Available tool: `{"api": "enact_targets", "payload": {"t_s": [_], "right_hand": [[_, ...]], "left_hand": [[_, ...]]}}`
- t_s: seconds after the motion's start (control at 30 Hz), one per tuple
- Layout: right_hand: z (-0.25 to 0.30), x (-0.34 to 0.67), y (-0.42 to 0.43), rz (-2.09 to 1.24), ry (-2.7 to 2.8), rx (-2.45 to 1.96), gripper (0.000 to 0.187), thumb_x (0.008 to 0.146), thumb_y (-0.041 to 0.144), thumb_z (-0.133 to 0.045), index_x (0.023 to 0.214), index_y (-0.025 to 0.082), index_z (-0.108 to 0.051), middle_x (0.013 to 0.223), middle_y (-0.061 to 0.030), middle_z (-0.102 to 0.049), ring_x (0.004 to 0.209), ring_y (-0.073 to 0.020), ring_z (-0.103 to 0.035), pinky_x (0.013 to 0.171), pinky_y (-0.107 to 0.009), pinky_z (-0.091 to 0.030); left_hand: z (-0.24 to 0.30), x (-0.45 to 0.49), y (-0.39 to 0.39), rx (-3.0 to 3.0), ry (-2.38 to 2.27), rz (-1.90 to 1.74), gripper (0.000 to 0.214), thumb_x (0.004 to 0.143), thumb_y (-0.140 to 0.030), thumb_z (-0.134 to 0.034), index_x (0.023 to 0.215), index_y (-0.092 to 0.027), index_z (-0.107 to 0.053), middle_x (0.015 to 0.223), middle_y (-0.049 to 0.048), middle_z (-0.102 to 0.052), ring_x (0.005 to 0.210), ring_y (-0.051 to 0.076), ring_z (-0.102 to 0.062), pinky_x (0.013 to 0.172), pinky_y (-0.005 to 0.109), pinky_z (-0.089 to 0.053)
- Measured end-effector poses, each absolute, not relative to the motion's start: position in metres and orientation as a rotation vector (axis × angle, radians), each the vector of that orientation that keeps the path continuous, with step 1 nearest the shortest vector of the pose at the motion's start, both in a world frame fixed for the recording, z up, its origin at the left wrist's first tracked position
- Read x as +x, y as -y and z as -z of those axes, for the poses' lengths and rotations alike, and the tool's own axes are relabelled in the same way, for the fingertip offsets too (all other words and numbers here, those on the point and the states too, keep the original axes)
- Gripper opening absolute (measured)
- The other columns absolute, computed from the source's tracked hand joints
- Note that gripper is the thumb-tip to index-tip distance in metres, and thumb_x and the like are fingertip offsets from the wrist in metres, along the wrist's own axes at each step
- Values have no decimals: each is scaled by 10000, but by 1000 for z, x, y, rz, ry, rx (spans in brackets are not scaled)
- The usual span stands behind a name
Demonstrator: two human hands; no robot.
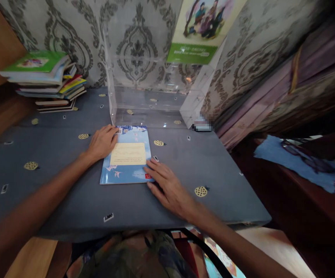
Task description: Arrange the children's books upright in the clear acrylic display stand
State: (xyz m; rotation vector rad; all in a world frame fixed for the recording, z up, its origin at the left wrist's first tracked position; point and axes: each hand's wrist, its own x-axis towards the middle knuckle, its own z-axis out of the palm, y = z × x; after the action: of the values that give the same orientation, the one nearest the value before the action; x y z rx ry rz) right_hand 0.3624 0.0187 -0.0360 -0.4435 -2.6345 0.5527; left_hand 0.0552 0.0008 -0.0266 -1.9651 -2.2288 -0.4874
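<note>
Tablecloth (pixel 83 200), grey with yellow pineapples, bears a clear stand (pixel 150 104) at the far middle and a book stack (pixel 48 83) at the far left, both set back, perhaps to keep them from being knocked. Just before the stand, between the hands, a blue book (pixel 126 154) lies flat and closed, apparently steadied from opposite corners. Left hand (pixel 103 142) rests, fingers bent and nearly together, over its far left edge; right hand (pixel 167 185) touches its near right corner with loosely parted fingers, neither clenched.
</note>
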Motion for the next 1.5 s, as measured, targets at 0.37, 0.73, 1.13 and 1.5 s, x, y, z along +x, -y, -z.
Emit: {"api": "enact_targets", "payload": {"t_s": [0.37, 0.73, 1.13, 1.5], "right_hand": [[14, 351, 58, -419, 2833, -375, 573, 926, 378, -612, 1410, 97, -488, 1479, -285, -437, 1372, -428, -407, 1047, -571, -476], [-6, 273, 38, -539, 2814, 388, 296, 970, 380, -560, 1150, 166, -660, 1088, -66, -728, 965, -221, -639, 827, -351, -529], [33, 290, -91, -1423, 1787, -621, 284, 1005, 307, -408, 1160, 178, -607, 828, -44, -753, 793, -158, -727, 766, -298, -565], [30, 292, -89, -1353, 1889, -722, 310, 1023, 312, -407, 1221, 196, -615, 875, -44, -783, 842, -174, -704, 843, -342, -535]], "left_hand": [[26, 35, 3, -2215, 2073, 510, 484, 956, -311, -349, 1281, -96, -637, 1385, 151, -620, 1340, 281, -531, 1133, 455, -422], [-6, 113, 23, -2189, 2019, 149, 429, 956, -498, -538, 1197, -153, -617, 1289, 172, -633, 1201, 342, -573, 976, 503, -491], [-5, 145, 32, -2126, 1944, -26, 331, 944, -373, -550, 1149, -128, -639, 1184, 179, -681, 1114, 330, -616, 882, 442, -551], [5, 142, 32, -2153, 1839, 135, 356, 988, -271, -397, 1120, -132, -697, 1167, 199, -721, 1102, 333, -687, 815, 457, -614]]}}
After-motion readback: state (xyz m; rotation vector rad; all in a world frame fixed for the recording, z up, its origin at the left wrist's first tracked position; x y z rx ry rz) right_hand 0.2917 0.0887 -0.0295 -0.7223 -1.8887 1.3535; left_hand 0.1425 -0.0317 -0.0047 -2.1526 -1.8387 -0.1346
